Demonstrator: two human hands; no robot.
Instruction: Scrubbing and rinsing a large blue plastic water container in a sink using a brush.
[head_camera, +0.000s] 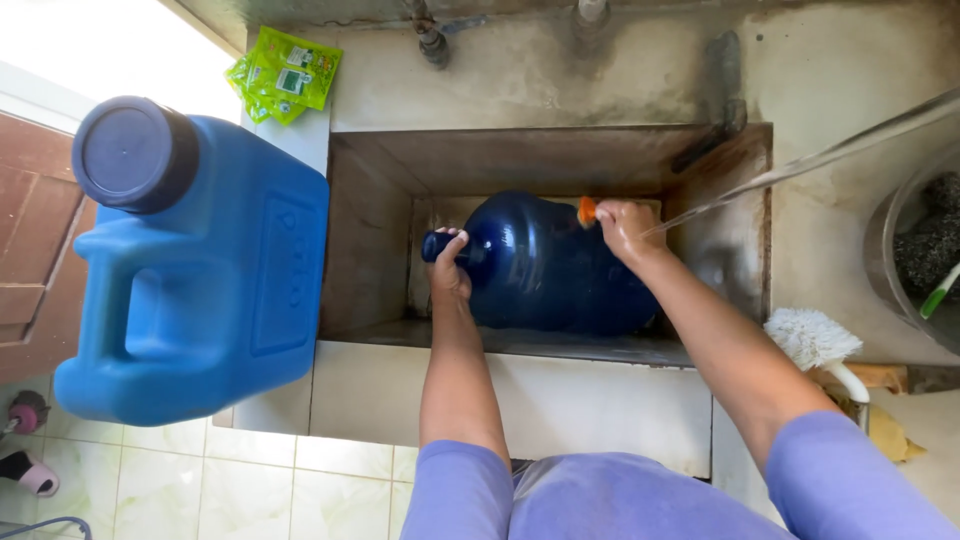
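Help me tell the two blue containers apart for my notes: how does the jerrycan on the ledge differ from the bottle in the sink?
The blue jerrycan is boxy, lighter opaque blue, with a moulded handle; the dark blue water bottle is round and glossy. The jerrycan stands capped on the ledge, untouched; the bottle lies on its side in the sink, its neck gripped by the left hand while the right hand scrubs it. Both are large plastic containers.

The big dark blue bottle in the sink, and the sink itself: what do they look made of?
The bottle looks like glossy, see-through blue plastic: light glints on its rounded side. The sink seems stained concrete or stone with a dull, rough, blotchy grey-brown face; tiles cover its front.
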